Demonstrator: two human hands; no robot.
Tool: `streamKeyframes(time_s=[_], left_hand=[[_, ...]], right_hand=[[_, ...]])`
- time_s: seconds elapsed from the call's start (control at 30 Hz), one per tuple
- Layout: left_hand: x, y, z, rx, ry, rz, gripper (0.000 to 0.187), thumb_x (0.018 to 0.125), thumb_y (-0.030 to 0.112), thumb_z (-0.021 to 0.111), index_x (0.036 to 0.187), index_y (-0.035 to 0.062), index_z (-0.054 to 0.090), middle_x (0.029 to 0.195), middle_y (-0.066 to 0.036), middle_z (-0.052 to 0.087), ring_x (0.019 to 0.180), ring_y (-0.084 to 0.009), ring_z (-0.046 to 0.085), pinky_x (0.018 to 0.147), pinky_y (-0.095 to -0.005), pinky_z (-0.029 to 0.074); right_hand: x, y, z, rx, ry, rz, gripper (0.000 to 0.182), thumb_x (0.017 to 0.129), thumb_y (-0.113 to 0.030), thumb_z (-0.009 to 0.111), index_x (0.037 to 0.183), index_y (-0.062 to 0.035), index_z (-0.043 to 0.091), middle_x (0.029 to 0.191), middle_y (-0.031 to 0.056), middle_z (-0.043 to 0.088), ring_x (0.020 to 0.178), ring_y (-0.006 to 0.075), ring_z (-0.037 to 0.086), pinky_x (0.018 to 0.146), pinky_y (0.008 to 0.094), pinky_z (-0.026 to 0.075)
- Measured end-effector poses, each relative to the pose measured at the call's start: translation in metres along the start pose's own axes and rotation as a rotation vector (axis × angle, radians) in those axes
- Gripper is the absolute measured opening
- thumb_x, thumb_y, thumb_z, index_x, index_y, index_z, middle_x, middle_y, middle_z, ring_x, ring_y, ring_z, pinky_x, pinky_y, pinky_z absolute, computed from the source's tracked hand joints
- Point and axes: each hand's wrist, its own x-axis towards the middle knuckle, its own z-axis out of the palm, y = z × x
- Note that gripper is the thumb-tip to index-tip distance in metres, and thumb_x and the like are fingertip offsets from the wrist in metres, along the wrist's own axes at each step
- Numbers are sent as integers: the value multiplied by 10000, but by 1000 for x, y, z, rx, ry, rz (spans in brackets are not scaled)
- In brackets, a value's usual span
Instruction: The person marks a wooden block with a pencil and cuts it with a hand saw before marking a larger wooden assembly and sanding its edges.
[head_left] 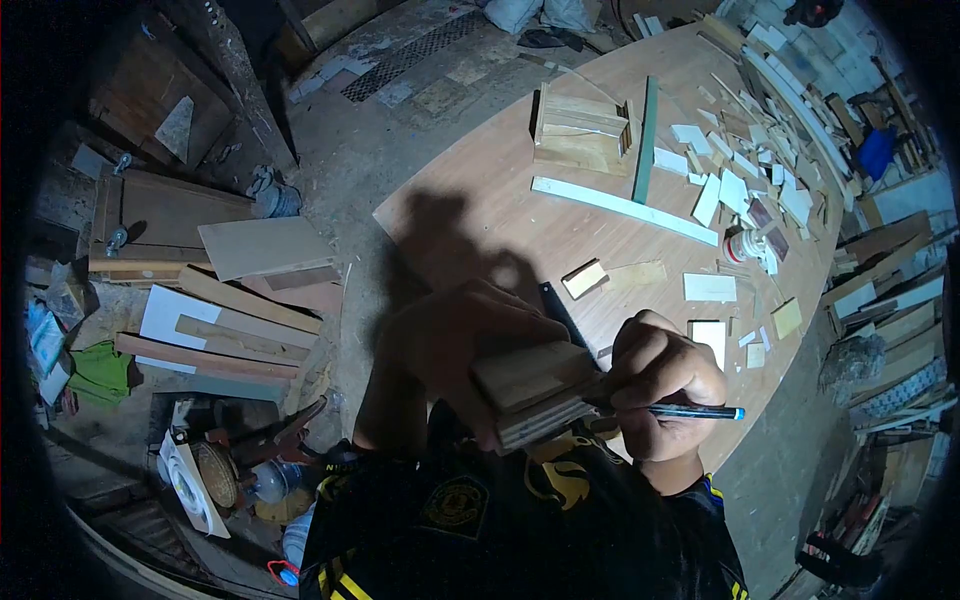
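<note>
Close to my chest, my left hand [455, 335] grips a small stack of wooden boards [535, 385], its layered ends turned toward me. My right hand [668, 385] is closed around a dark pen [695, 411] with a blue end. The pen's other end is at the boards' right side, where the fingers hide its tip. A dark, narrow straight strip [562, 312] lies on the table just beyond both hands. Past it is a small pale wood block [584, 279].
On the wooden table [480, 215] are a wooden box [582, 130], a green strip [646, 140], a long white strip [625, 210], a white tub [741, 246] and several offcuts [735, 190]. Boards [225, 330] are piled on the floor at left. More timber [890, 265] leans at right.
</note>
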Motion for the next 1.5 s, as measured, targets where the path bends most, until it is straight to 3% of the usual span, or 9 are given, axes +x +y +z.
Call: streamKeyframes(time_s=[0.2, 0.23, 0.37, 0.57, 0.67, 0.8, 0.97, 1.47, 1.5], left_hand=[[0, 7, 25, 102, 42, -36, 1034, 418, 615, 892, 1155, -58, 622, 931, -161, 700, 817, -256, 708, 710, -340, 539], [-4, 5, 0, 117, 48, -40, 1032, 418, 615, 892, 1153, -58, 623, 929, -160, 701, 817, -256, 708, 710, -341, 539], [1, 6, 14, 176, 73, -66, 1024, 417, 613, 893, 1146, -55, 627, 922, -156, 702, 816, -255, 708, 709, -341, 539], [-1, 10, 8, 276, 115, -109, 1012, 416, 611, 894, 1135, -51, 632, 913, -151, 703, 814, -253, 708, 707, -342, 539], [-8, 15, 11, 322, 127, -126, 1006, 415, 610, 894, 1129, -49, 635, 908, -148, 704, 813, -252, 708, 707, -342, 539], [-4, 16, 16, 379, 138, -153, 998, 415, 609, 894, 1122, -46, 639, 901, -145, 705, 812, -251, 708, 706, -343, 539], [3, 25, 15, 438, 125, -182, 984, 415, 607, 895, 1111, -42, 644, 894, -139, 706, 811, -250, 708, 708, -343, 538], [19, 49, 3, 634, 33, -294, 933, 416, 598, 896, 1072, -23, 662, 867, -119, 709, 810, -251, 708, 718, -344, 537], [22, 48, -9, 538, -64, -298, 901, 452, 583, 891, 1083, -18, 663, 890, -119, 711, 827, -248, 706, 736, -351, 537]], right_hand=[[4, -1, 0, -76, -71, -18, 194, 741, -130, 800, 775, -109, 610, 673, 32, 606, 640, 199, 545, 597, 319, 406], [3, -1, -1, -96, -103, -8, 194, 742, -138, 801, 787, -111, 614, 681, 34, 610, 652, 203, 552, 599, 324, 408], [-1, -2, -5, -32, -173, -30, 201, 696, -63, 784, 842, -72, 646, 778, 66, 642, 732, 240, 587, 639, 327, 455], [-13, -3, -2, -106, -10, -63, 121, 836, -162, 733, 861, -86, 642, 812, 70, 674, 736, 235, 590, 728, 374, 448], [-15, -7, -7, -155, 61, -74, 122, 846, -180, 729, 860, -89, 650, 792, 65, 677, 727, 223, 585, 730, 366, 442], [-17, -13, -8, -208, -9, -84, 155, 843, -215, 741, 846, -84, 657, 785, 72, 686, 708, 223, 579, 716, 357, 440], [-33, -4, -2, -139, 104, -38, 188, 783, -125, 794, 879, -86, 637, 790, 94, 685, 723, 235, 586, 714, 359, 445], [-30, -9, -6, -254, 17, -104, 157, 799, -123, 766, 892, -46, 666, 798, 108, 694, 725, 235, 611, 686, 327, 459], [-31, -9, -6, -254, 15, -105, 157, 799, -123, 766, 892, -46, 666, 798, 108, 694, 725, 235, 611, 686, 327, 459]])
